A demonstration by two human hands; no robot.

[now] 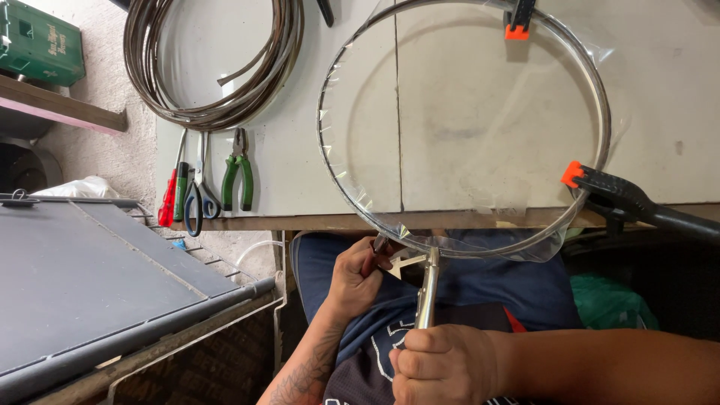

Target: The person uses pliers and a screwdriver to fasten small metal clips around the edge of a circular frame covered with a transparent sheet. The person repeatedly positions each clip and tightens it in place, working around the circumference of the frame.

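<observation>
Hoop: metal hoop with clear plastic film stretched across it lies flat on the tabletop, its near edge hanging over the tabletop's front, above my lap; I judge it sits that way so I can reach the rim from below
Left hand: my left hand is curled tight, fingertips pinching a small piece at the hoop's near rim; what the piece is I cannot tell
Right hand: my right hand is clenched around the handles of silver pliers, their nose up against the near rim, just right of my left fingertips
Clamps: black spring clamp with orange tips grips the rim at the right, another at the far side; they seem to pin film and hoop together
Left of hoop: green-handled pliers, scissors and a red-handled tool lie near the front edge
Far left: coil of dark strip rests on the tabletop
</observation>
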